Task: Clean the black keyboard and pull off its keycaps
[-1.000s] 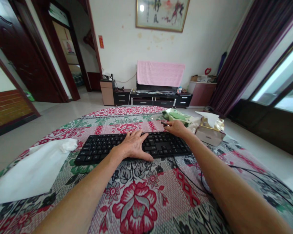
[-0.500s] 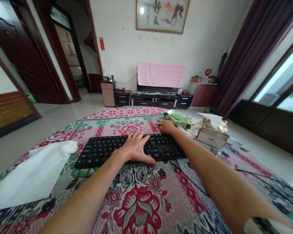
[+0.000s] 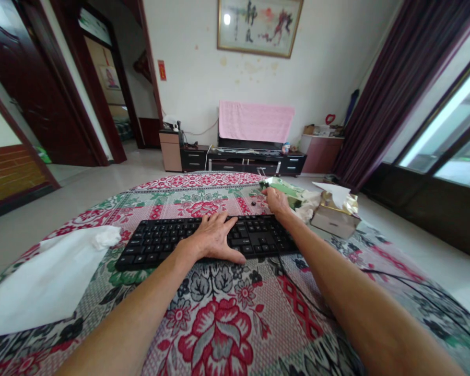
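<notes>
There on the flower-clothed desk (image 3: 219,334) lay the long black plastic keyboard (image 3: 164,239), likely light, stiff, best held by its ends, left grip (image 3: 214,237) spread over it, right grip (image 3: 278,202) curled just beyond it, pinch unclear!

You are facing a tablecloth (image 3: 215,337) that is showing crimson roses, grey and black leaves and red diamond strips on a pale, finely netted ground, with a red-and-white floral band running along the far edge of the table (image 3: 196,179). Across the middle, your keyboard (image 3: 156,240) is showing black with pale lettering, while a sheet (image 3: 43,287) is lying plain white at the left edge. Towards the far right edge, a packet (image 3: 278,184) is showing green and white near a greyish, gold-topped tissue box (image 3: 332,219).
</notes>
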